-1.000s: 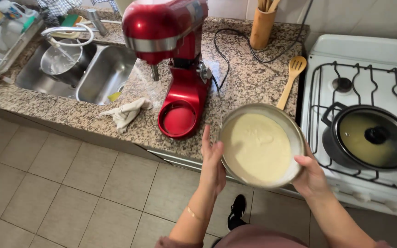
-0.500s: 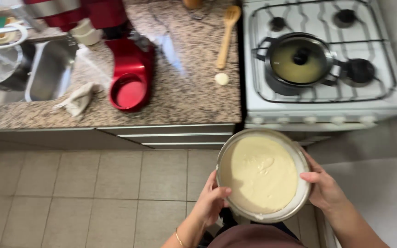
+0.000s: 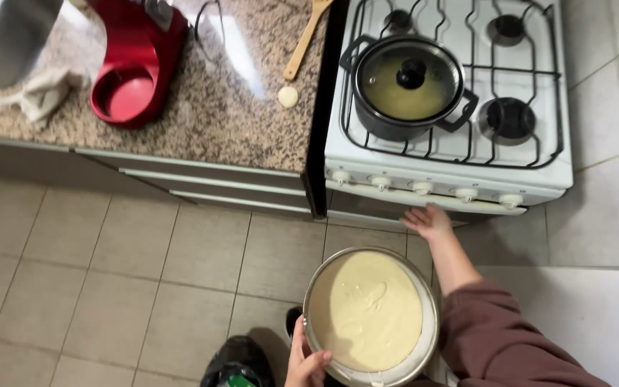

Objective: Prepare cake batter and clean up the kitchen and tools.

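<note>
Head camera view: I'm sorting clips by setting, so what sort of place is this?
Most likely a home kitchen. A white gas stove carries a lidded pot, a red stand mixer sits on the granite counter, and the left hand holds a round pan of batter.

Speckled granite counter [image 3: 238,122] with red mixer [image 3: 134,64], wooden spoon [image 3: 306,36], cloth [image 3: 37,93].

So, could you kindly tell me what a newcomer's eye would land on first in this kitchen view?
First, the round metal pan of pale batter at the bottom centre, held at its rim by the left hand. Above it, the right hand reaches to the front of the white stove, where a dark lidded pot sits on a burner. At upper left, a red stand mixer stands on the speckled granite counter.
</note>
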